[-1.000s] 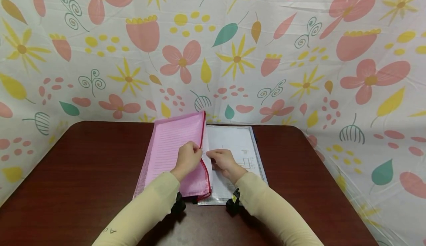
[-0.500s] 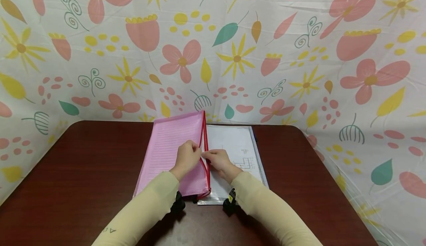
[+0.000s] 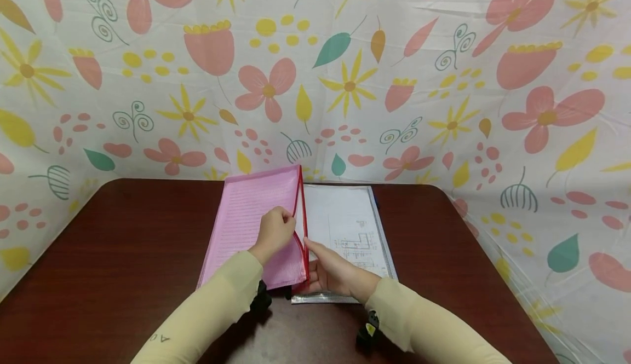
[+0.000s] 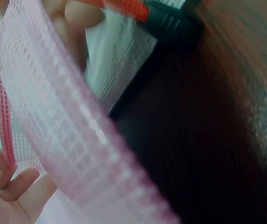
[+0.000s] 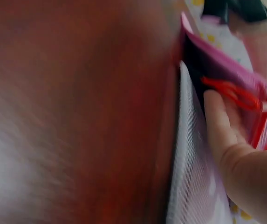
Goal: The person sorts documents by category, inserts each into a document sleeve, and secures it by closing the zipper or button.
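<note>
Hands first: our left hand [image 3: 274, 231] pinches the red zipper edge of the pink mesh pouch [image 3: 251, 221] and holds its mouth lifted, just as it did a second ago, while our right hand [image 3: 331, 270] has slid back along the sheet towards the near corner, where half a second ago it met the left hand at the zipper. Its fingers now lie fairly straight beside the pouch's lower end, resting on the white mesh folder [image 3: 345, 238] with the printed drawing; in the blurred right wrist view a fingertip sits close to the red zipper pull [image 5: 231, 93], though we cannot tell whether it touches it. We judge that the right hand has moved to the zipper's end, or to steady the folder there. The pouch overlaps the folder's left edge, both lying near the far middle of the dark wooden table [image 3: 123, 254]. A flowered cloth [image 3: 394, 68] hangs behind and wraps round both sides of the table, closing off the room.
</note>
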A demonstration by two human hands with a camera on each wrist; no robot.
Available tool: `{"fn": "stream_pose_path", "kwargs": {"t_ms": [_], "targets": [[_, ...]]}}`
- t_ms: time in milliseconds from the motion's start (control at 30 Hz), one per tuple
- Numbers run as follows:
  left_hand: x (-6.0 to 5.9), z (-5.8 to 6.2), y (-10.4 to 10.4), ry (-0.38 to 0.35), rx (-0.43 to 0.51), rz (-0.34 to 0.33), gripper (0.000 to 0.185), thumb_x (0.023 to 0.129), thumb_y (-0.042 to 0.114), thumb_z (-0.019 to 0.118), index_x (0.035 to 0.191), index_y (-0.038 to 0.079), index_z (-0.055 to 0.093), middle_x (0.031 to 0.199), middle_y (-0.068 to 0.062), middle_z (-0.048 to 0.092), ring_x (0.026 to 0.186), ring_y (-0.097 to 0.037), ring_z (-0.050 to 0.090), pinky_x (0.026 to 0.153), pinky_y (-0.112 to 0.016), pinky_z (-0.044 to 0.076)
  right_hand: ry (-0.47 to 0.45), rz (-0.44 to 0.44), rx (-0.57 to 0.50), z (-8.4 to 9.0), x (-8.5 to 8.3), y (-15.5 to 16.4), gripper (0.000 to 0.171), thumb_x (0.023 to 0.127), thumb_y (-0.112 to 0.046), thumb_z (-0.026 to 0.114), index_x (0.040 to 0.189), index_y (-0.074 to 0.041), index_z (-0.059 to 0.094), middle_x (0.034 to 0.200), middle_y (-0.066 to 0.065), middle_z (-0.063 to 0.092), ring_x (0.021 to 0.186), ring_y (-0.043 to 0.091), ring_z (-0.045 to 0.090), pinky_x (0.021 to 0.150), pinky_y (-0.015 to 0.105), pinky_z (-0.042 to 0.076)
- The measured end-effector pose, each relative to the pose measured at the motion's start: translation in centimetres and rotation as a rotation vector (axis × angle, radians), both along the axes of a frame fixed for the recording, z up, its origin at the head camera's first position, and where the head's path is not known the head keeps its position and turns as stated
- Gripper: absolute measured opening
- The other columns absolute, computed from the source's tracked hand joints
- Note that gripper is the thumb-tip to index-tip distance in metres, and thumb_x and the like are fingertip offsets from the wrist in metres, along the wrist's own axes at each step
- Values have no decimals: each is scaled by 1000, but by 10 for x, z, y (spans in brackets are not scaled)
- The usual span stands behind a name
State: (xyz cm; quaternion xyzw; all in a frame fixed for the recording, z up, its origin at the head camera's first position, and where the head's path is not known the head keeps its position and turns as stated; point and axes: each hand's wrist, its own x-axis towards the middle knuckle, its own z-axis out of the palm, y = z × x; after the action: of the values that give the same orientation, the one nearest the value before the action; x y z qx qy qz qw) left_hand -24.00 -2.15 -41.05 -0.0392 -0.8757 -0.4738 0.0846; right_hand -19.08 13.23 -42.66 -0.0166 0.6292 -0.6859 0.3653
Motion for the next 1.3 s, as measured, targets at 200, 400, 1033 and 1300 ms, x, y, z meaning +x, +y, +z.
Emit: {"fn": "stream_pose_path", "kwargs": {"t_ms": [200, 400, 1033, 1300], "targets": [[-2, -1, -4, -32, -36, -32, 15, 84, 6, 54, 91, -3, 64, 83, -12, 65, 76, -22, 59, 70, -34, 51, 102, 110, 159, 5, 18, 8, 39, 91, -43, 57, 96, -4, 55, 60, -2, 57, 44, 6, 43, 47, 23, 44], [-3, -11, -8, -92, -138, -77, 13, 86, 9, 55, 89, 0, 64, 82, -10, 66, 73, -19, 58, 67, -31, 50, 298, 177, 340, 8, 23, 15, 40, 89, -29, 64, 81, 10, 61, 51, -4, 42, 37, 4, 25, 35, 18, 21], [10, -17, -22, -285, -554, -601, 121, 52, 49, 88, 144, -3, 30, 154, -24, 19, 142, -37, 20, 115, -46, 23, 249, 269, 477, 12, 13, 27, 21, 85, -11, 62, 75, 7, 69, 56, 3, 63, 35, 2, 25, 34, 16, 20], [15, -15, -21, -240, -622, -598, 123, 52, 55, 86, 144, -4, 30, 153, -25, 20, 143, -36, 20, 115, -43, 24, 232, 235, 492, 8, 11, 27, 19, 83, -11, 63, 74, 5, 69, 56, 3, 63, 37, 2, 26, 35, 17, 20]]}}
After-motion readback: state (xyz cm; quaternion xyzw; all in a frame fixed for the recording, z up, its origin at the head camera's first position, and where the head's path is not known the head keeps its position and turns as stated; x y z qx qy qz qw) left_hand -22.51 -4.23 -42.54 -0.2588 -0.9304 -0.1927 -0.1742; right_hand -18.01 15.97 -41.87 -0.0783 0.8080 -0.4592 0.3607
